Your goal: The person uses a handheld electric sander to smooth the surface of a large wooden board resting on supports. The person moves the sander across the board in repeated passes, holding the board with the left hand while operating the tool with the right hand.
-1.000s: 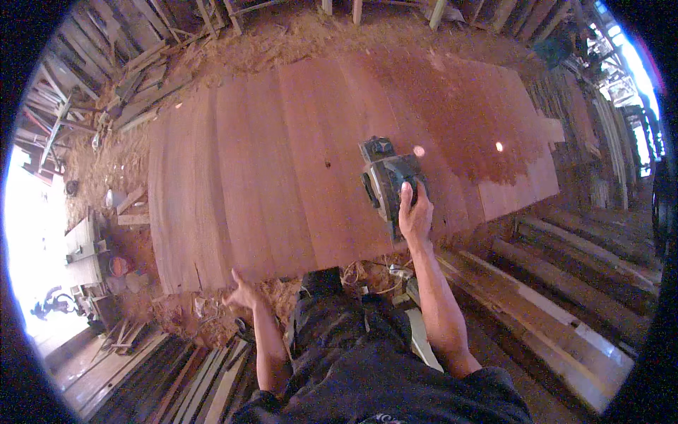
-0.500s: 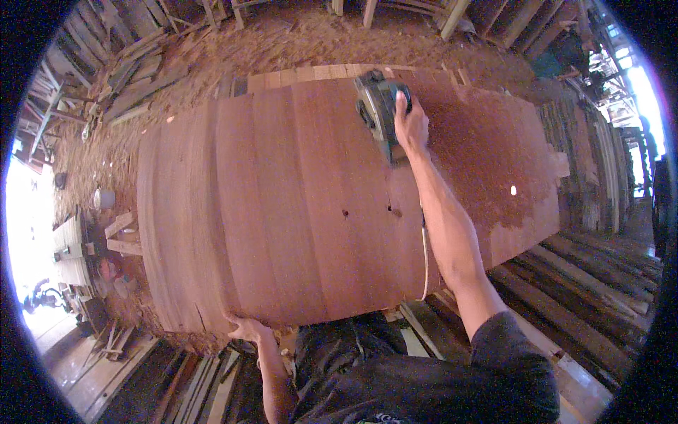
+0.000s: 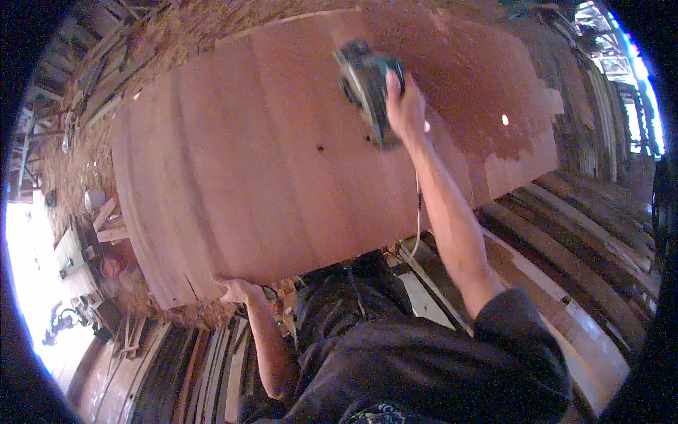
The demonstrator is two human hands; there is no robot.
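Wood underneath: held the power tool [image 3: 364, 90] over the far half of the reddish-brown panel [image 3: 233, 155], beside the left border of a darker patch [image 3: 470, 92]. Grasped the tool with the right hand [image 3: 407, 106] alone, arm stretched well out. Set the left hand [image 3: 240, 291] at the panel's near edge, towards the left corner; could not tell whether clasping or merely resting there. Could not confirm full contact of the tool's base, given the blur.

Called, in all likelihood, for level, even pressure with 1 hand at such a reach, without tipping at the front or back. Probably needed slightly overlapping passes along the patch's border, to avoid ridges, and a lighter touch around the 2 dark spots [image 3: 320, 148]. Left the pale cord [image 3: 418, 230] hanging beside the right forearm [image 3: 452, 212]; best kept behind the base, clear of the path. Would likely have gained steadiness from leaning closer, bracing the panel with the left hand, well apart from the tool.
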